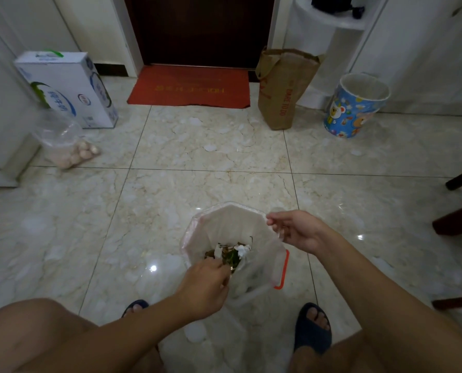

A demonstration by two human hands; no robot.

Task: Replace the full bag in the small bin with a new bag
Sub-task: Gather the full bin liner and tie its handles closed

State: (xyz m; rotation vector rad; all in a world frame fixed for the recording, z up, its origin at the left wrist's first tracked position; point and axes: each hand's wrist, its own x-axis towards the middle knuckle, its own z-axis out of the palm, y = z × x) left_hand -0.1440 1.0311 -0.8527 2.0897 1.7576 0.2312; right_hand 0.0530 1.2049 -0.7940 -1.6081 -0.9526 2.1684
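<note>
The small bin (279,267) sits on the tiled floor (197,157) between the person's feet, its clear bag (224,227) holding scraps (231,253). Left hand (205,285) pinches the bag's edge at 7 o'clock, right hand (295,230) pinches it at 2. Blue cartoon bin (356,106) stands well off at 1 o'clock.

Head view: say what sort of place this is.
Probably a home's entryway: a dark door with a red doormat before it, marble-look floor tiles, and a small bin being handled.
</note>
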